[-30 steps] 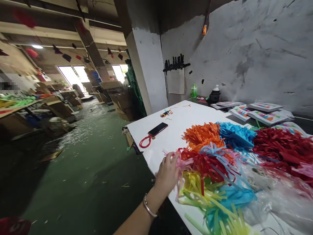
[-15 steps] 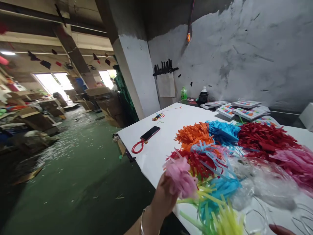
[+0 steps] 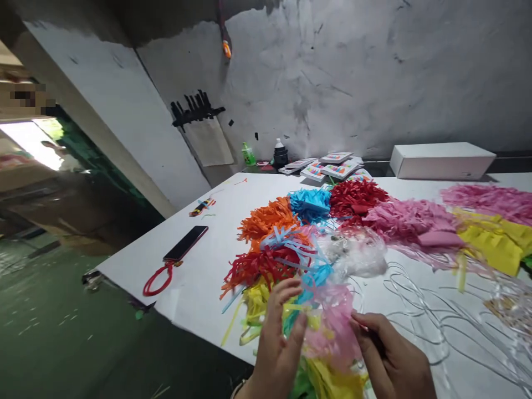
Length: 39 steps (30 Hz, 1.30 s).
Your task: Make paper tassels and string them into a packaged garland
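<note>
Low in the middle, a fringed pink tissue-paper tassel (image 3: 334,327) hangs between my two hands, partly blurred. My right hand (image 3: 393,352) pinches its right edge between thumb and forefinger. To its left is my left hand (image 3: 280,338), open, fingers and thumb apart, beside the pink paper. Yellow tissue strips (image 3: 332,382) lie beneath both hands. Just beyond are red fringe (image 3: 261,269), light blue strips (image 3: 286,241) and an orange bundle (image 3: 268,219). A crumpled clear plastic bag (image 3: 359,252) rests behind the right hand.
Clear cords (image 3: 419,299) loop across the white table (image 3: 224,238) on the right. More bundles, blue (image 3: 310,204), dark red (image 3: 357,199) and pink (image 3: 415,221), lie farther back. A phone (image 3: 185,244) with a red strap is near the left edge. A white box (image 3: 443,160) stands against the wall.
The view has swung right. My left hand, which held the pink tassel, has let go and opened; my right hand has come in and now pinches the pink paper.
</note>
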Each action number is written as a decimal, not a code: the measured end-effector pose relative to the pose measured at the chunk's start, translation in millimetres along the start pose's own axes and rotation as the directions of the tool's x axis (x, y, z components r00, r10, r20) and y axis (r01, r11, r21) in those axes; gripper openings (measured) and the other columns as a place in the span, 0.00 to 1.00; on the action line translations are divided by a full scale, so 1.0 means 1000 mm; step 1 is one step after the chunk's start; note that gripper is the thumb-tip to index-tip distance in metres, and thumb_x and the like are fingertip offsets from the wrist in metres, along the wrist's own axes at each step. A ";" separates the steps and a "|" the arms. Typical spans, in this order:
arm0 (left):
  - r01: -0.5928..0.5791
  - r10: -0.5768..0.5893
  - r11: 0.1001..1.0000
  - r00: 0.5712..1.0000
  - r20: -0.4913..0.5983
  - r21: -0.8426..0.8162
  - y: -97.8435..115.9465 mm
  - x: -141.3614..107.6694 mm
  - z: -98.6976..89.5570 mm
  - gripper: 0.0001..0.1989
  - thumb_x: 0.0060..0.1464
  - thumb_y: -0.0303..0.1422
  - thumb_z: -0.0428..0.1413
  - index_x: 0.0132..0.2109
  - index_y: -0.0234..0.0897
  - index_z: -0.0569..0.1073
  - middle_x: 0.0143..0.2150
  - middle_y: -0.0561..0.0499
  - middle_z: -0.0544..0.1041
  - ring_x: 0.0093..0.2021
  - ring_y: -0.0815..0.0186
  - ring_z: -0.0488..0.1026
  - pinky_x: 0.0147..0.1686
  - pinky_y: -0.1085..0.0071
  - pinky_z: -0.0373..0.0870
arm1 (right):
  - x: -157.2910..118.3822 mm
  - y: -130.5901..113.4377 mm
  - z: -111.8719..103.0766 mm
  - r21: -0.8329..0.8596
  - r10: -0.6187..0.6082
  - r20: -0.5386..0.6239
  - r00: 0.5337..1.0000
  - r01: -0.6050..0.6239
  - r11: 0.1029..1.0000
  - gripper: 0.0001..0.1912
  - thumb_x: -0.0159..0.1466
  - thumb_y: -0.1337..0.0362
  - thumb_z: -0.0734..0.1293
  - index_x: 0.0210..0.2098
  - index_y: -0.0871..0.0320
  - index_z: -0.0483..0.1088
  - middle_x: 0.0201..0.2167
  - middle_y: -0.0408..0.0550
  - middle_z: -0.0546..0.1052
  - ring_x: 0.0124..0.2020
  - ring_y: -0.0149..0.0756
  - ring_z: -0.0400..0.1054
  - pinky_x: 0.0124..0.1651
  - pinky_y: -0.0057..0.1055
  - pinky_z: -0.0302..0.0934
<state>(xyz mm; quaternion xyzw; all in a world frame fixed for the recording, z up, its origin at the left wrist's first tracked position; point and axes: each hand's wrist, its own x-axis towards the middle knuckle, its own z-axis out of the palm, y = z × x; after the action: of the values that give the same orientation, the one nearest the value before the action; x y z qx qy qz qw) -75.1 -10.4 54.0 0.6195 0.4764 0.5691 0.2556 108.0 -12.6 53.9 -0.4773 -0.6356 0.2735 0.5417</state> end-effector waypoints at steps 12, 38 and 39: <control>0.508 -0.408 0.832 0.833 0.373 -0.223 0.010 -0.004 0.032 0.23 0.61 0.51 0.56 0.49 0.37 0.80 0.37 0.47 0.78 0.36 0.64 0.72 0.38 0.71 0.67 | -0.009 0.008 -0.026 -0.035 0.135 0.111 0.985 -0.132 0.991 0.16 0.73 0.53 0.58 0.43 0.52 0.75 0.24 0.40 0.77 0.20 0.29 0.71 0.26 0.19 0.65; 0.395 -0.291 0.896 0.868 0.402 -0.202 0.020 -0.002 0.025 0.17 0.62 0.46 0.58 0.41 0.38 0.83 0.35 0.46 0.79 0.37 0.61 0.74 0.41 0.69 0.68 | -0.009 0.006 -0.016 -0.194 -0.037 0.050 0.998 0.046 0.980 0.13 0.74 0.54 0.57 0.48 0.51 0.69 0.34 0.41 0.82 0.30 0.31 0.78 0.33 0.22 0.70; 0.429 -0.330 0.871 0.872 0.361 -0.241 0.018 -0.003 0.025 0.16 0.60 0.46 0.60 0.40 0.38 0.83 0.35 0.46 0.79 0.37 0.62 0.73 0.40 0.69 0.68 | -0.011 0.004 -0.014 -0.208 0.029 0.010 1.000 -0.027 0.978 0.14 0.74 0.52 0.57 0.47 0.51 0.69 0.32 0.40 0.81 0.28 0.31 0.77 0.31 0.22 0.69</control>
<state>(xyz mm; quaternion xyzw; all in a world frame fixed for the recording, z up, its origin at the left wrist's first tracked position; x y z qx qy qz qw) -45.3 -15.3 62.6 0.5450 0.4476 0.4713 0.5296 122.7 -22.9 49.3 -0.5383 -0.6576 0.2163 0.4806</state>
